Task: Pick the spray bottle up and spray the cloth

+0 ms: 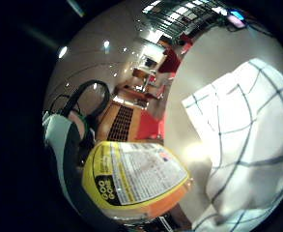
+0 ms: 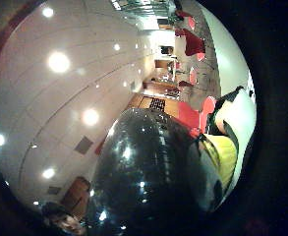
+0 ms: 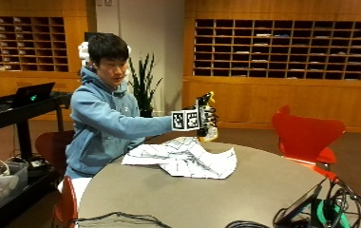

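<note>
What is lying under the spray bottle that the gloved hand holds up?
The spray bottle hangs in the right hand above the far edge of the table, beside the checked cloth. The bottle's nozzle is hidden.

Spray bottle [image 3: 207, 124] mostly hidden behind the right hand [image 3: 201, 118], its nozzle indiscernible.

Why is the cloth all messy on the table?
The checked cloth lies crumpled and bunched on the table rather than spread flat. Nothing looks spilled or broken. The gloved right hand holds the spray bottle up above the table, beyond the cloth.
</note>
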`<state>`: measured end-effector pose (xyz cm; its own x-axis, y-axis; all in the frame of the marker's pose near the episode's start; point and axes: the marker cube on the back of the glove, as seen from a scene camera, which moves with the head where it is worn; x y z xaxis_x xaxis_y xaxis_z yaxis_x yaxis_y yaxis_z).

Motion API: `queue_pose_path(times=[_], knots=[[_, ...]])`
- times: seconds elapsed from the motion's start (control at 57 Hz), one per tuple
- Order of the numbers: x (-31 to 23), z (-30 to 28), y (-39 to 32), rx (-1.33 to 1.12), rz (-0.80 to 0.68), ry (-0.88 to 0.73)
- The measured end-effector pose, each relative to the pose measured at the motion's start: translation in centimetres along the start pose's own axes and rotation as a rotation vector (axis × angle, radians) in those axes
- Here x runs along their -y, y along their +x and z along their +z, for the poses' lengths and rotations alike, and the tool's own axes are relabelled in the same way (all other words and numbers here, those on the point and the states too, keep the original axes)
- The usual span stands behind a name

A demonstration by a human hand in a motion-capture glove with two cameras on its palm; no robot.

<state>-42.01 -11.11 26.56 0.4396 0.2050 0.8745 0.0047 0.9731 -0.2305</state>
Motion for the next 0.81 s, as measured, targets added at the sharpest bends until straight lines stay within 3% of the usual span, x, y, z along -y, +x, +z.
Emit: queue_pose_path(times=[0.579, 0.807], knots=[[-1.0, 5.3, 5.4, -0.161, 0.012, -0.184], [-3.6, 4.5, 4.4, -0.234, 0.012, -0.414]])
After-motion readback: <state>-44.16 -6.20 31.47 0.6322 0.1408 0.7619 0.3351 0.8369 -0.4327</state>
